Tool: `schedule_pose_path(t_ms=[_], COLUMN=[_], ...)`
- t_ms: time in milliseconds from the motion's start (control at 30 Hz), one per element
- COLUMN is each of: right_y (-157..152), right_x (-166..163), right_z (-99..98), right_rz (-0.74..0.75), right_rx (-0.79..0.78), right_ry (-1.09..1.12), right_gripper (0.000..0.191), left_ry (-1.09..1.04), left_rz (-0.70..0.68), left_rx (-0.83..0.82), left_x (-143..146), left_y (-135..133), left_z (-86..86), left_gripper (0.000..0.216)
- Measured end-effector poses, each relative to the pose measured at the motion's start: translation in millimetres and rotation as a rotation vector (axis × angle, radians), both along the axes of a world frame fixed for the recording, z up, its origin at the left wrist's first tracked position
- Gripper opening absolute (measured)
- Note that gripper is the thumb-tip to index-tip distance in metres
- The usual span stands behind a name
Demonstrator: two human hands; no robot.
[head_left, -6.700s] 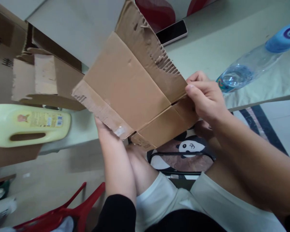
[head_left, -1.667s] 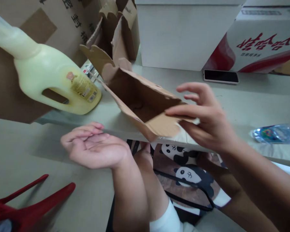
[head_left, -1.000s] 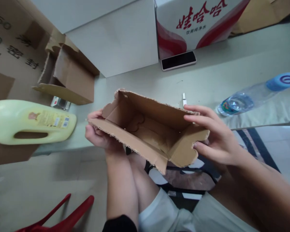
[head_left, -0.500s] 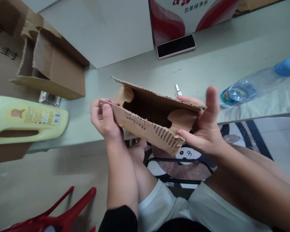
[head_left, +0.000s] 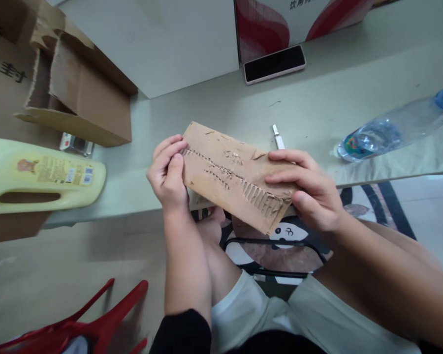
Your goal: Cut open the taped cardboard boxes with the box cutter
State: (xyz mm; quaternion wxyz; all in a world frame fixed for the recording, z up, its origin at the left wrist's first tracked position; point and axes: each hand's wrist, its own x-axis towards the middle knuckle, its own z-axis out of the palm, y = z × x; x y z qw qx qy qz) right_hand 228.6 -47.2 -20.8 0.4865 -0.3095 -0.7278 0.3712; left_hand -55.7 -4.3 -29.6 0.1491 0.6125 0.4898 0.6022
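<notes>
A small brown cardboard box [head_left: 221, 169] is held tilted between both hands, over the table's front edge. Its two upper flaps lie folded together, with a torn, ragged seam along the middle and bare corrugation near the right end. My left hand [head_left: 170, 172] grips the left end, thumb in front and fingers behind the edge. At the right end, my right hand [head_left: 310, 187] has its fingers on the top flap and its thumb by the corner. Just beyond the box lies a white-handled tool [head_left: 278, 136], perhaps a small knife, partly hidden by the right hand.
A phone [head_left: 275, 65] lies at the back by a red and white carton [head_left: 266, 29]. To the right lies a clear water bottle [head_left: 391, 128]. On the left are a yellow jug [head_left: 44, 177] and an open carton [head_left: 99, 98]. A red stool [head_left: 92, 324] stands below.
The box's top flaps have closed down over its opening. My right hand has moved from holding the flaps apart to resting its fingers across the top.
</notes>
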Motion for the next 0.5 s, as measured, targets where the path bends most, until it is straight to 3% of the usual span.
schedule_pose_path(t_ms=[367,500], right_y=[-0.2,-0.1], right_x=[-4.6,-4.4], right_z=[-3.2,-5.7], right_rz=[-0.046,-0.061], right_rx=[0.06,0.012], right_ry=[-0.082,-0.092], right_gripper=[0.024,0.032], left_ry=[-0.055,-0.127], left_rz=[-0.08,-0.026], left_rx=[-0.046,-0.013], left_x=[7.2,10.4], left_y=[-4.6,-2.3], left_z=[1.3,3.2], left_gripper=[0.022,0.025])
